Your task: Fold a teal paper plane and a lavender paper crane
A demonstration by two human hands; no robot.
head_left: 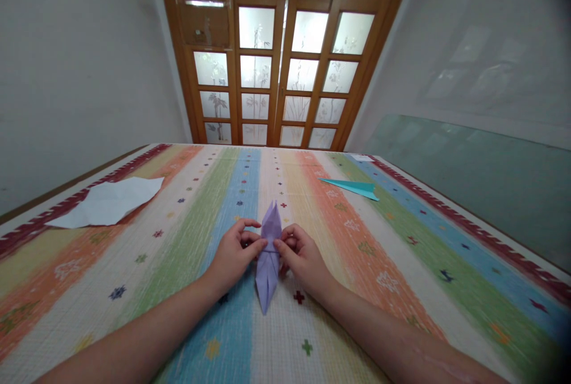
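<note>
A folded piece of purple origami paper [268, 271], long and narrow with pointed ends, stands lengthwise in front of me over the striped tablecloth. My left hand [238, 250] pinches its left side near the middle, thumb on top. From the right, my right hand [303, 253] grips it at the same height, its thumb also on the upper face. The fingers beneath the paper are partly hidden. The far end of the paper is split into two points, and a slit shows in the near end.
The striped tablecloth [178, 241] covers the table. A creased white sheet of paper [111, 201] lies at the left. On the right rests a turquoise paper plane [352, 186], with a small white paper [361, 158] near the far edge. Wooden glazed doors [279, 69] stand beyond.
</note>
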